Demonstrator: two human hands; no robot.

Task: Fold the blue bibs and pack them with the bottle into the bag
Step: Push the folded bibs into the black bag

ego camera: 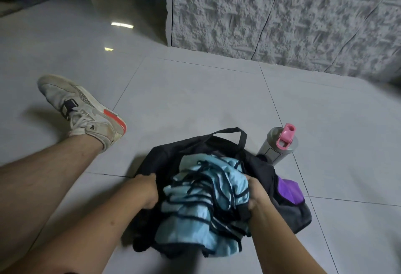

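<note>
A black bag (165, 158) with purple and grey panels lies open on the tiled floor in front of me. A bundle of light blue bibs (208, 200) with dark trim sits in its mouth. My left hand (145, 191) grips the left side of the bundle at the bag's opening. My right hand (256, 193) grips the bundle's right side, fingers curled into the cloth. A grey bottle (276, 145) with a pink cap stands on the floor just behind the bag's right end, apart from both hands.
My bare left leg stretches out to the left, ending in a white sneaker (80, 108) with a red heel. A rough grey textured wall (282, 13) runs behind the bag. Glossy pale floor tiles (195, 95) spread all around.
</note>
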